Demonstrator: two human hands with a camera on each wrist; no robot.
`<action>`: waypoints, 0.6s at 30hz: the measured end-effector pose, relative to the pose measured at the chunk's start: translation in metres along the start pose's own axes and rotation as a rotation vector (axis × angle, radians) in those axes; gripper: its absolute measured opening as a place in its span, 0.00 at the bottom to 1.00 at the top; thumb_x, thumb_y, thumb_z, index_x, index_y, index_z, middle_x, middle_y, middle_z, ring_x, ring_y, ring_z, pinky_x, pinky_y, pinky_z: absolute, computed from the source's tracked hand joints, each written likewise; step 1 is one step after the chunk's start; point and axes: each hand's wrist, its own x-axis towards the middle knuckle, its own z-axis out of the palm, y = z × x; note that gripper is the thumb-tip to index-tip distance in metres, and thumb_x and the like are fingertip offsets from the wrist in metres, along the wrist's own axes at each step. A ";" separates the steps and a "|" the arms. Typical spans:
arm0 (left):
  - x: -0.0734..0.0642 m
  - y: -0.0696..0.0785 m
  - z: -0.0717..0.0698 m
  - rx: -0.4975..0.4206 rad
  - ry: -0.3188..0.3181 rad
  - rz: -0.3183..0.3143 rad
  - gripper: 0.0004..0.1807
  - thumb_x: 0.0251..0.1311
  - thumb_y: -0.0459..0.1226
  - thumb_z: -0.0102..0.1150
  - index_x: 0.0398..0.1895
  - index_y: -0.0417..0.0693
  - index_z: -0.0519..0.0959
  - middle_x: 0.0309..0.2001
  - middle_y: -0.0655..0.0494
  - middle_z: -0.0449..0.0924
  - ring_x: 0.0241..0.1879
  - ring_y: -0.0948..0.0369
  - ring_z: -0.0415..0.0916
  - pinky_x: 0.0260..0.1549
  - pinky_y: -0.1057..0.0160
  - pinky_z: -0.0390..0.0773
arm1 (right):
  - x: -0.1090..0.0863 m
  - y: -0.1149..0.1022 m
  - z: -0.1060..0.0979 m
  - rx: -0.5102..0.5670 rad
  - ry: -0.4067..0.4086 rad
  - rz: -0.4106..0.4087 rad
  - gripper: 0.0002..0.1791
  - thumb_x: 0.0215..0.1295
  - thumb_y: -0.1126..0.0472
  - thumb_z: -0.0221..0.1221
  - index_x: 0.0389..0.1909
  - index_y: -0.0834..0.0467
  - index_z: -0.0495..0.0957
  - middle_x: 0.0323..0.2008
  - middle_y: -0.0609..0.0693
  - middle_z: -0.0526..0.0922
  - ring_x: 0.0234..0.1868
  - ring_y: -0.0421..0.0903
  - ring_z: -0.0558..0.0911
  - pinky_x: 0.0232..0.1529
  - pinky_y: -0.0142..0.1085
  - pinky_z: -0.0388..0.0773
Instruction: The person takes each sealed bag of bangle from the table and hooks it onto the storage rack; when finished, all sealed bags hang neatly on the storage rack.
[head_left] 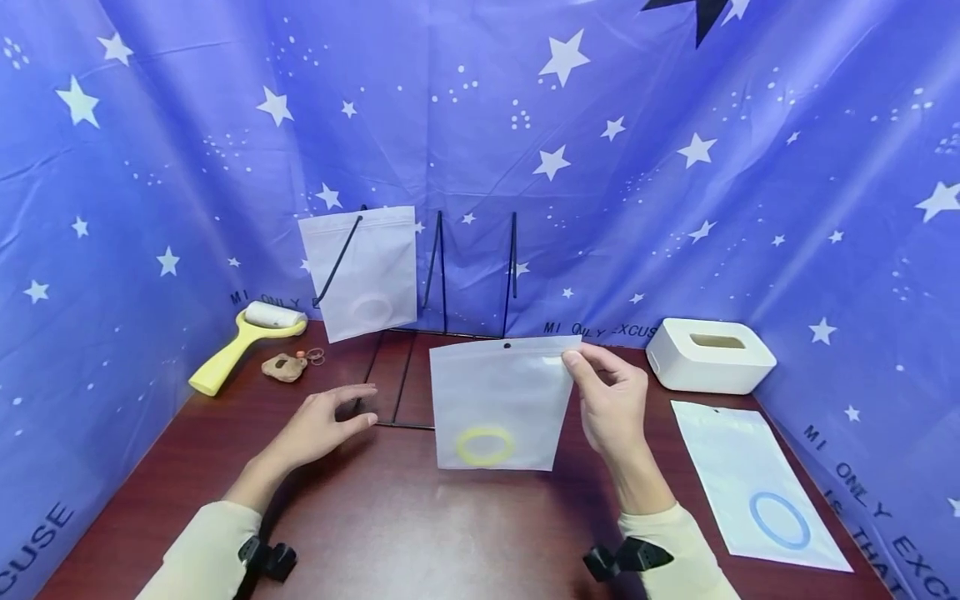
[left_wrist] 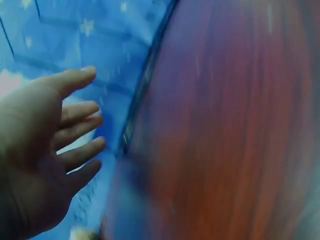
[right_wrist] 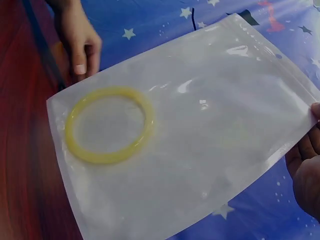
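Thumb and fingers of the right hand (head_left: 617,404) are closed together at the upper right corner of one pouch, pinching it by the edge, while the left hand (head_left: 318,427) has its fingers loosely extended, thumb set apart, and holds nothing; it is near the rack (head_left: 443,275), and whether a fingertip touches it cannot be told. Pouches number three, all white. One, the held pouch (head_left: 498,387), is raised in front of the rack, with one yellow ring (right_wrist: 102,157) showing through its lower part and one dark hole at its top edge. Another, the hanging pouch (head_left: 390,258), is on the rack's leftmost prong, one faint pale ring (head_left: 356,312) low inside. A third, the flat pouch (head_left: 735,467), lies on the table (head_left: 390,508) at the right, with one blue ring (head_left: 795,544). Rings thus also number three, one per pouch. Three upright prongs show on the single black rack. One white box (head_left: 708,375) sits behind the flat pouch; at the left lie one yellow-handled roller (head_left: 232,354) and one small brown object (head_left: 283,368).
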 end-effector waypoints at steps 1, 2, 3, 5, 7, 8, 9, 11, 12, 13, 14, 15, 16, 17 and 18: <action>-0.003 0.009 0.001 -0.034 -0.010 0.017 0.26 0.65 0.50 0.69 0.64 0.53 0.82 0.63 0.53 0.83 0.66 0.50 0.78 0.64 0.42 0.77 | 0.000 0.001 0.003 -0.003 0.002 -0.004 0.14 0.64 0.82 0.59 0.35 0.64 0.89 0.27 0.49 0.89 0.27 0.35 0.82 0.32 0.25 0.81; -0.007 0.018 0.001 -0.069 -0.021 0.035 0.25 0.64 0.50 0.69 0.63 0.55 0.82 0.61 0.56 0.85 0.64 0.52 0.80 0.62 0.44 0.78 | -0.001 0.002 0.006 -0.004 0.005 -0.008 0.14 0.64 0.82 0.59 0.35 0.64 0.89 0.27 0.49 0.89 0.27 0.35 0.81 0.31 0.24 0.80; -0.010 0.027 0.003 -0.100 -0.031 0.052 0.24 0.64 0.50 0.70 0.62 0.57 0.83 0.59 0.58 0.86 0.62 0.54 0.82 0.61 0.46 0.80 | -0.001 0.003 0.009 -0.007 0.005 -0.011 0.14 0.64 0.82 0.59 0.35 0.63 0.89 0.27 0.48 0.89 0.27 0.35 0.81 0.31 0.24 0.80; -0.015 0.043 0.007 -0.170 -0.056 0.071 0.21 0.63 0.49 0.71 0.59 0.60 0.84 0.56 0.61 0.87 0.59 0.57 0.83 0.59 0.50 0.81 | -0.001 0.004 0.014 -0.010 0.013 -0.021 0.14 0.64 0.82 0.59 0.35 0.62 0.89 0.27 0.48 0.89 0.27 0.34 0.81 0.31 0.24 0.80; -0.018 0.057 0.012 -0.221 -0.059 0.083 0.20 0.62 0.48 0.72 0.57 0.61 0.84 0.54 0.63 0.88 0.57 0.60 0.85 0.59 0.56 0.82 | -0.001 0.005 0.020 -0.012 0.023 -0.030 0.15 0.64 0.82 0.60 0.35 0.62 0.89 0.28 0.47 0.89 0.27 0.34 0.81 0.31 0.24 0.80; -0.019 0.063 0.015 -0.241 -0.055 0.084 0.19 0.61 0.47 0.73 0.55 0.59 0.85 0.52 0.63 0.89 0.56 0.62 0.85 0.58 0.59 0.82 | -0.002 0.006 0.022 -0.015 0.028 -0.032 0.15 0.63 0.81 0.60 0.35 0.61 0.89 0.28 0.47 0.89 0.28 0.34 0.82 0.31 0.24 0.80; -0.021 0.067 0.017 -0.261 -0.044 0.082 0.18 0.61 0.47 0.73 0.54 0.58 0.85 0.51 0.63 0.89 0.54 0.64 0.85 0.58 0.62 0.81 | -0.002 0.006 0.025 -0.023 0.031 -0.035 0.15 0.63 0.81 0.60 0.35 0.61 0.89 0.28 0.47 0.89 0.28 0.34 0.82 0.32 0.24 0.80; -0.024 0.074 0.021 -0.300 -0.013 0.074 0.16 0.61 0.45 0.73 0.51 0.55 0.86 0.48 0.62 0.90 0.51 0.66 0.86 0.55 0.65 0.82 | -0.003 0.007 0.030 -0.034 0.032 -0.034 0.14 0.63 0.81 0.61 0.35 0.60 0.89 0.28 0.46 0.90 0.29 0.34 0.83 0.33 0.24 0.81; -0.025 0.076 0.023 -0.308 0.011 0.074 0.14 0.61 0.44 0.73 0.48 0.54 0.87 0.46 0.61 0.90 0.49 0.68 0.86 0.54 0.66 0.82 | -0.004 0.007 0.032 -0.042 0.028 -0.032 0.14 0.63 0.80 0.61 0.35 0.59 0.89 0.28 0.46 0.90 0.29 0.34 0.83 0.33 0.24 0.81; -0.027 0.077 0.024 -0.320 0.032 0.076 0.11 0.61 0.43 0.73 0.46 0.54 0.87 0.43 0.62 0.90 0.46 0.69 0.86 0.51 0.67 0.83 | -0.004 0.007 0.035 -0.050 0.024 -0.030 0.14 0.63 0.80 0.62 0.35 0.59 0.89 0.28 0.45 0.90 0.29 0.34 0.84 0.34 0.24 0.82; -0.028 0.078 0.025 -0.324 0.054 0.080 0.08 0.62 0.42 0.73 0.42 0.54 0.87 0.40 0.62 0.90 0.43 0.71 0.85 0.48 0.68 0.84 | -0.005 0.007 0.037 -0.057 0.022 -0.027 0.14 0.63 0.80 0.62 0.35 0.58 0.89 0.29 0.45 0.90 0.30 0.34 0.84 0.35 0.24 0.82; -0.029 0.079 0.025 -0.326 0.073 0.088 0.05 0.62 0.41 0.73 0.39 0.54 0.87 0.37 0.63 0.89 0.41 0.71 0.85 0.45 0.68 0.84 | -0.005 0.007 0.039 -0.062 0.017 -0.023 0.15 0.63 0.79 0.62 0.35 0.57 0.89 0.29 0.45 0.90 0.30 0.34 0.84 0.35 0.25 0.82; -0.030 0.079 0.025 -0.323 0.088 0.096 0.03 0.62 0.40 0.72 0.36 0.54 0.87 0.35 0.64 0.88 0.38 0.72 0.84 0.43 0.68 0.84 | -0.006 0.007 0.040 -0.071 0.014 -0.021 0.15 0.63 0.79 0.62 0.35 0.57 0.89 0.29 0.44 0.90 0.29 0.34 0.84 0.35 0.25 0.82; -0.030 0.079 0.025 -0.317 0.099 0.106 0.02 0.62 0.39 0.72 0.34 0.54 0.86 0.32 0.64 0.87 0.36 0.72 0.83 0.40 0.69 0.84 | -0.007 0.008 0.042 -0.077 0.010 -0.018 0.15 0.63 0.79 0.62 0.35 0.56 0.89 0.28 0.44 0.90 0.29 0.34 0.84 0.35 0.25 0.82; -0.031 0.078 0.025 -0.314 0.105 0.112 0.04 0.62 0.38 0.72 0.32 0.55 0.85 0.30 0.65 0.86 0.34 0.73 0.82 0.38 0.69 0.83 | -0.007 0.008 0.043 -0.080 0.007 -0.015 0.15 0.63 0.79 0.62 0.35 0.56 0.89 0.28 0.43 0.89 0.29 0.33 0.83 0.35 0.25 0.82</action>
